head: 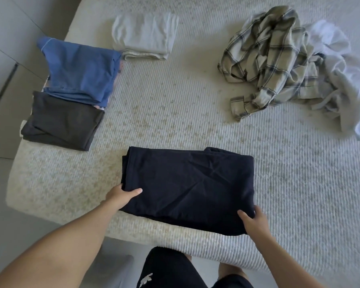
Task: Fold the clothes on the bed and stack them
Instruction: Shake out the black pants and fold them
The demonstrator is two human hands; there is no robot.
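A navy garment (187, 188), folded into a rough rectangle with soft creases across its top, is lying at the near edge of the bed (195, 113). What kind of garment it is cannot be made out, since the folds are hiding its shape. The left hand (121, 195) is gripping the garment's left edge, thumb lying on top and fingers tucked out of sight beneath the cloth. The right hand (253, 222) is gripping the near right corner the same way, thumb on top, fingers hidden under the fabric.

Beyond the navy garment, to its far left, a folded black garment (60, 123) is sitting near the bed's left edge, and a folded blue garment (81, 73) is overlapping its far end. Just past the blue one, a folded white garment (146, 36) is lying flat. Far right of the navy garment, a crumpled plaid shirt (270, 59), beige with dark lines, is heaped against a rumpled white cloth (341, 80) that the frame's right edge is cutting off. The bed cover is showing a ribbed, knit-like weave.
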